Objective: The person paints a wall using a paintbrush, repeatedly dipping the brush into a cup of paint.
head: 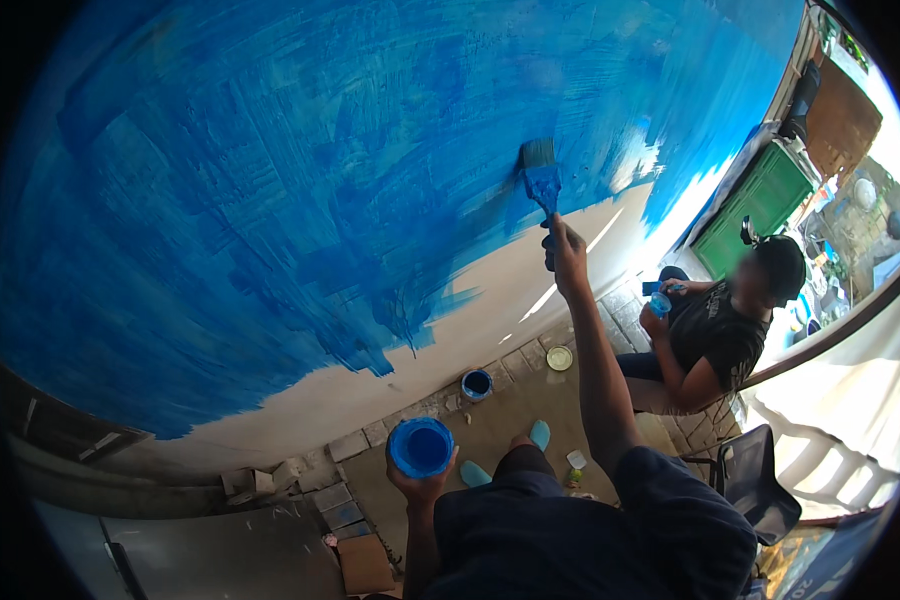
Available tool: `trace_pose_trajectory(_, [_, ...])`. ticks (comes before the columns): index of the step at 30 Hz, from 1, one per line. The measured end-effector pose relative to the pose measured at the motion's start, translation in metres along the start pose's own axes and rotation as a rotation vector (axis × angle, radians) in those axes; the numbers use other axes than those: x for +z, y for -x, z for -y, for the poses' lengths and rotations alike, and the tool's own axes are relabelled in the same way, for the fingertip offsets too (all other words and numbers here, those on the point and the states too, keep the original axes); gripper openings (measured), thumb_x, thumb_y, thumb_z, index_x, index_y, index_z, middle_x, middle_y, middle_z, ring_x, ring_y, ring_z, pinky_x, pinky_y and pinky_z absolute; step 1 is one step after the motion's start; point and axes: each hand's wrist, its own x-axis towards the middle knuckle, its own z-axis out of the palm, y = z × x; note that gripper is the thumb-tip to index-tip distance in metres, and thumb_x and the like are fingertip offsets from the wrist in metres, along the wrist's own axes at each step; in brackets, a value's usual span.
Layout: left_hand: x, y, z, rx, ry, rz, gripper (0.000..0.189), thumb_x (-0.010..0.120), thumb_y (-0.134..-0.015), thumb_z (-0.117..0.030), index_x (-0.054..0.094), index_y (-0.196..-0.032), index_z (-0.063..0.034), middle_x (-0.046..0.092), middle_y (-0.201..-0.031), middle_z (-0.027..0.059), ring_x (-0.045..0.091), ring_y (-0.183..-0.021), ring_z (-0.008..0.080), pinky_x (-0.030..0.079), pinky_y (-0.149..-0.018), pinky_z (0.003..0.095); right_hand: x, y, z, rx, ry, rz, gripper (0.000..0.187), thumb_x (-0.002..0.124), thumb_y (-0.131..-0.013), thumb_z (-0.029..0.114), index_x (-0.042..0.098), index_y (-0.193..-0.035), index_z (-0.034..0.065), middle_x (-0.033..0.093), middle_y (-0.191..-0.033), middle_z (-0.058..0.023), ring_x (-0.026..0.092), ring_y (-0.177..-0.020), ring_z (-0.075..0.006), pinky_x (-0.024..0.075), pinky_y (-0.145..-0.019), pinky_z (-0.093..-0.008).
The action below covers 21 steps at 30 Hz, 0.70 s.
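Note:
My right hand [568,255] grips the handle of a flat paintbrush [542,176] covered in blue paint. Its dark bristles rest against the blue-painted part of a wall [330,165], above the ragged lower edge of the paint. Below that edge the wall shows a pale, unpainted band [495,300]. My left hand [426,487] holds an open tub of blue paint [420,448] from below, low and in front of my body. Most of the fingers on the tub are hidden under it.
A second open paint container [477,384] and a pale round lid [559,358] stand on the floor near the wall's foot. A seated person [709,330] at right holds a blue brush and a small cup. A black chair [754,480] stands behind, with cardboard [364,564] at lower left.

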Motion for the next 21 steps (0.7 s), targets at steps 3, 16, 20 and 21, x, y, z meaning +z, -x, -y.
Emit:
trace_pose_trajectory(3, [0.011, -0.007, -0.007, 0.074, -0.016, -0.056, 0.082, 0.094, -0.057, -0.015, 0.052, -0.125, -0.0013, 0.062, -0.112, 0.0123, 0.064, -0.100, 0.0247, 0.052, -0.089, 0.0399, -0.033, 0.016, -0.066, 0.109, 0.134, -0.097, 0.049, 0.056, -0.097, 0.048, 0.067, -0.096, -0.0004, 0.049, -0.061, 0.0009, 0.037, -0.044, -0.0032, 0.0266, -0.040, -0.0229])
trace_pose_trajectory(16, [-0.003, 0.017, 0.006, 0.006, -0.003, 0.008, 0.084, 0.092, -0.059, -0.011, 0.048, -0.130, -0.0017, 0.058, -0.120, 0.0122, 0.060, -0.108, 0.0231, 0.050, -0.094, 0.0408, -0.013, 0.011, 0.064, -0.025, -0.380, 0.014, 0.035, 0.053, -0.101, 0.039, 0.058, -0.104, 0.0053, 0.032, -0.059, 0.0085, 0.026, -0.043, -0.0012, 0.0179, -0.039, -0.0214])
trace_pose_trajectory(20, [0.004, 0.028, -0.012, 0.071, -0.087, -0.095, 0.084, 0.092, -0.059, -0.010, 0.048, -0.130, -0.0012, 0.059, -0.118, 0.0122, 0.061, -0.105, 0.0233, 0.051, -0.092, 0.0401, -0.019, 0.004, -0.016, 0.145, -0.149, 0.010, 0.037, 0.057, -0.098, 0.043, 0.059, -0.104, 0.0062, 0.035, -0.059, 0.0075, 0.029, -0.043, -0.0027, 0.0198, -0.039, -0.0213])
trace_pose_trajectory(21, [0.003, 0.039, -0.011, 0.033, -0.092, -0.128, 0.083, 0.092, -0.059, -0.009, 0.048, -0.130, -0.0010, 0.059, -0.119, 0.0123, 0.061, -0.106, 0.0235, 0.051, -0.092, 0.0405, -0.019, 0.012, -0.042, 0.196, -0.149, -0.003, 0.038, 0.058, -0.097, 0.043, 0.059, -0.104, 0.0060, 0.036, -0.059, 0.0071, 0.030, -0.043, -0.0030, 0.0207, -0.040, -0.0215])
